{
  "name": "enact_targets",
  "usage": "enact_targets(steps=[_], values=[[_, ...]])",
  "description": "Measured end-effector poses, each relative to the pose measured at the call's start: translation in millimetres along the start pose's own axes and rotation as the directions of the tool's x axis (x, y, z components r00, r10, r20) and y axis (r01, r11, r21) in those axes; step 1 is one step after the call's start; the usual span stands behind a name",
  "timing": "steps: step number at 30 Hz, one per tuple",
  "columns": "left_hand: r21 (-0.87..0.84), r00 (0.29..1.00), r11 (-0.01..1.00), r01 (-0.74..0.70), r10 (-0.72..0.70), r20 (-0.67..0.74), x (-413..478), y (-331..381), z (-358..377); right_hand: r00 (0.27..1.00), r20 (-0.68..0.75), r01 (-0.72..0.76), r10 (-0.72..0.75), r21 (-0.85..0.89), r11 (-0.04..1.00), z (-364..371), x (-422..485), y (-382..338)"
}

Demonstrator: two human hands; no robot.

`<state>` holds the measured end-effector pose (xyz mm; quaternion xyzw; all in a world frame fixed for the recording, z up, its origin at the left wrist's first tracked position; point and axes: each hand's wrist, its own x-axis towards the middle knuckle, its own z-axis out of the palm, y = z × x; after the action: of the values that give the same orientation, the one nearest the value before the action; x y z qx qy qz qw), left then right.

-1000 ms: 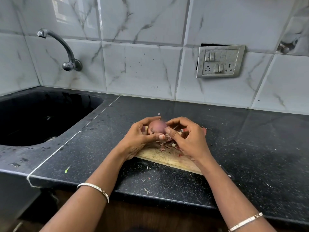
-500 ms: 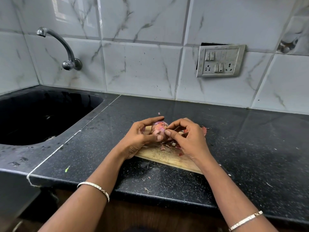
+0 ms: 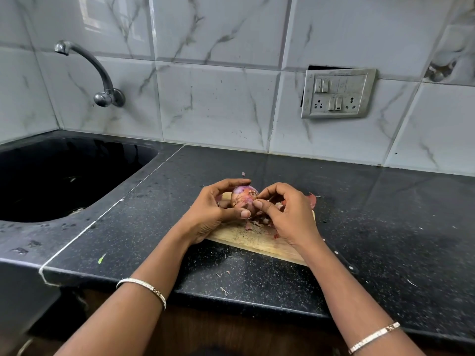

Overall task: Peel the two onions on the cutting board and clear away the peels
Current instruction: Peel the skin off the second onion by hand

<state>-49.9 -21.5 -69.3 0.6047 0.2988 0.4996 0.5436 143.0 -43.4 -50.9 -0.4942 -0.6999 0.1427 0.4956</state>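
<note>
I'm curling my left hand (image 3: 210,214) round the onion (image 3: 243,197). My right hand (image 3: 288,217) is pinching its skin (image 3: 253,194); I'm favouring a slow pull.

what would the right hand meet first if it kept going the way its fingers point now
The onion: the right hand points leftward, and its curled fingertips seem to touch the skin. Just beyond the onion is the left hand that grips it.

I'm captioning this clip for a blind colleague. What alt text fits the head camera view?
A person's left hand holds a partly peeled red onion over a wooden cutting board while the right hand pinches at its skin. Peel scraps litter the board, which lies on a black countertop with a dark sink at left.
</note>
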Motion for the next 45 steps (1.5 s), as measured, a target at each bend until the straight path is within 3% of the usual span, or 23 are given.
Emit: enact_targets(steps=[11, 19, 29, 34, 41, 45], values=[[0.036, 1.0, 0.999, -0.001, 0.002, -0.021, 0.3, -1.2, -2.0, 1.0, -0.003, -0.002, 0.002, -0.013, 1.0, 0.7, -0.8, -0.3], [0.043, 1.0, 0.999, 0.013, -0.012, -0.029, -1.2, 2.2, 1.7, 0.994, 0.092, 0.063, -0.059, -0.043, 0.997, 2.3, -0.5, 1.1], [-0.064, 0.997, 0.996, 0.055, -0.059, -0.057, 0.8, 3.6, -0.7, 0.979, 0.125, 0.161, -0.158, -0.013, 0.987, -2.0, 1.3, 0.7], [-0.098, 0.994, 0.993, 0.068, -0.076, -0.08, 2.3, 1.6, -2.2, 0.985, 0.135, 0.118, -0.111, -0.041, 0.992, -3.6, 0.7, 1.3], [-0.074, 0.996, 0.995, 0.059, -0.064, -0.059, 0.8, 3.0, 0.8, 0.992, 0.039, 0.116, -0.117, 0.032, 0.993, -5.5, -0.4, -3.4], [-0.034, 0.997, 0.997, 0.067, -0.068, -0.029, 0.4, 2.3, 1.0, 0.99, 0.023, 0.143, -0.142, -0.008, 0.99, -4.9, 0.4, -4.4]])
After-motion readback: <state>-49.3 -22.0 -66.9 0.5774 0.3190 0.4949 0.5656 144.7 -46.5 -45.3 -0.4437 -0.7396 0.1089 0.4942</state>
